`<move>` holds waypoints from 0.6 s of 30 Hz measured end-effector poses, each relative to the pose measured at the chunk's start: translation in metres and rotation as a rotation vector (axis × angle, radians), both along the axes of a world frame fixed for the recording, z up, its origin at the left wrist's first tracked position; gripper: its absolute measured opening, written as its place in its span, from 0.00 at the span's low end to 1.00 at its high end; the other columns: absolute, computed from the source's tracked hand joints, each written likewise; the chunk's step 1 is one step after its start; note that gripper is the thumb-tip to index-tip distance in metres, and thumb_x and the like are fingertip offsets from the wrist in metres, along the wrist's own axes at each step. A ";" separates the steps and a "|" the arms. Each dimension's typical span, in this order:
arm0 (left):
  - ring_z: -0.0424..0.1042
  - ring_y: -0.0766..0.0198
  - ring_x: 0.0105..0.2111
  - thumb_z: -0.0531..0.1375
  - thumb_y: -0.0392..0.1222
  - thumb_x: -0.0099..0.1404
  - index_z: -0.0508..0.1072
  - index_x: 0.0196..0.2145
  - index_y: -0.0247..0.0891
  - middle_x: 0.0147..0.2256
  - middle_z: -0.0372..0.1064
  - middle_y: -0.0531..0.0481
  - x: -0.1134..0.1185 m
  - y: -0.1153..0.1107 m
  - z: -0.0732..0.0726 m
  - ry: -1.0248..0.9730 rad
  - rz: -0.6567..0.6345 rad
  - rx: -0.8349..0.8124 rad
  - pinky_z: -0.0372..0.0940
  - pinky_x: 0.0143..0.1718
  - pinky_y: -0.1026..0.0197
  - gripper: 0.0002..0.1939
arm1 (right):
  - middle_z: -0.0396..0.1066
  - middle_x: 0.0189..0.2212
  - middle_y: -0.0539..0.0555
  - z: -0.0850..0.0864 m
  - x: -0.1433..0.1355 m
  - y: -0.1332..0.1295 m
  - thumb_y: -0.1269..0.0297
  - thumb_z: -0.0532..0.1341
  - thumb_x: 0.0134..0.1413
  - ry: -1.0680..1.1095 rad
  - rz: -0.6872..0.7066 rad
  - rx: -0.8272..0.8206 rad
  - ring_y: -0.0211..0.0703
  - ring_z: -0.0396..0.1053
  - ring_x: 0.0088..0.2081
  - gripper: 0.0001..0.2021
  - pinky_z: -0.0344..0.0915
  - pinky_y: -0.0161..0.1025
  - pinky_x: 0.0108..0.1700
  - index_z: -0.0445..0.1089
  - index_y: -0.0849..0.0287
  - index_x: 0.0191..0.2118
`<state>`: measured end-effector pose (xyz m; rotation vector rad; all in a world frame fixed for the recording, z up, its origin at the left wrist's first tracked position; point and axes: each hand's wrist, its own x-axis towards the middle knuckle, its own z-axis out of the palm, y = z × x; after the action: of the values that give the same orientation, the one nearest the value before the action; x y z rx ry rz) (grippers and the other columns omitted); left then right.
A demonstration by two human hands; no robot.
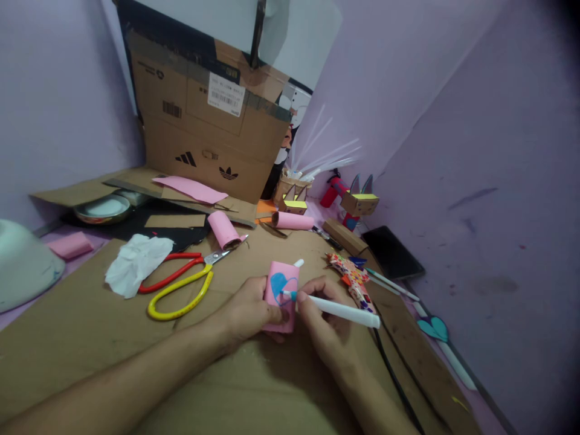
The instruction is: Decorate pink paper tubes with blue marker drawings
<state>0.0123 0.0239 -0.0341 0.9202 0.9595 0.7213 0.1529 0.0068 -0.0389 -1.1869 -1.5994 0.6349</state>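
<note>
Over the brown cardboard sheet [217,386], centre of view: pink piece [274,269] held upright-ish in the left hand [247,309], thumb across its lower front, other fingers wrapped behind. Right hand [328,317] pinches a white marker [347,310] close to its blue end, thumb against fingers, nib at the middle of a blue heart [278,286].

State of the drawing: left lobe coloured solid blue; right lobe mostly bare pink inside a blue outline. Roughly half filled, by my reading; the right side remains pale.

Nearby, left: scissors [181,300] with red and yellow handles, blades apart, beside crumpled white paper [138,263]. Pink tube [223,228] by the blades.

Unclear: back of the piece and most of the left fingers are out of sight. Marker covers part of the heart, so its lower outline is hard to follow. Small white tip [298,263] shows behind the top corner; cannot tell what it belongs to. Pale rounded object [25,266] cut off at left edge.
</note>
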 end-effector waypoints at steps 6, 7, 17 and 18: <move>0.67 0.67 0.18 0.61 0.32 0.40 0.67 0.26 0.33 0.19 0.68 0.55 -0.001 0.000 0.002 0.020 0.017 0.002 0.66 0.20 0.64 0.11 | 0.63 0.17 0.46 0.000 0.003 0.005 0.64 0.58 0.51 -0.035 -0.090 0.039 0.34 0.59 0.18 0.06 0.52 0.29 0.17 0.65 0.58 0.26; 0.67 0.67 0.18 0.61 0.32 0.40 0.67 0.26 0.33 0.19 0.68 0.55 -0.001 0.000 0.002 0.018 0.016 0.003 0.67 0.20 0.64 0.11 | 0.63 0.17 0.46 0.000 0.004 0.005 0.64 0.58 0.51 -0.036 -0.098 0.040 0.34 0.59 0.18 0.06 0.52 0.29 0.17 0.65 0.58 0.26; 0.68 0.67 0.19 0.61 0.32 0.41 0.68 0.26 0.33 0.19 0.68 0.55 -0.001 -0.001 0.001 0.010 0.016 0.012 0.67 0.21 0.63 0.11 | 0.64 0.16 0.46 0.003 0.005 0.002 0.64 0.58 0.50 -0.054 -0.078 0.012 0.34 0.60 0.16 0.07 0.51 0.29 0.16 0.65 0.58 0.24; 0.68 0.66 0.18 0.62 0.32 0.41 0.68 0.26 0.33 0.19 0.68 0.55 0.000 -0.001 0.001 0.005 0.015 0.013 0.67 0.21 0.63 0.11 | 0.65 0.15 0.46 0.004 0.005 0.002 0.65 0.58 0.49 -0.061 -0.061 0.016 0.34 0.60 0.16 0.06 0.51 0.29 0.16 0.65 0.58 0.24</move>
<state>0.0118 0.0232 -0.0332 0.9273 0.9682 0.7385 0.1578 0.0087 -0.0350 -1.2493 -1.6095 0.5504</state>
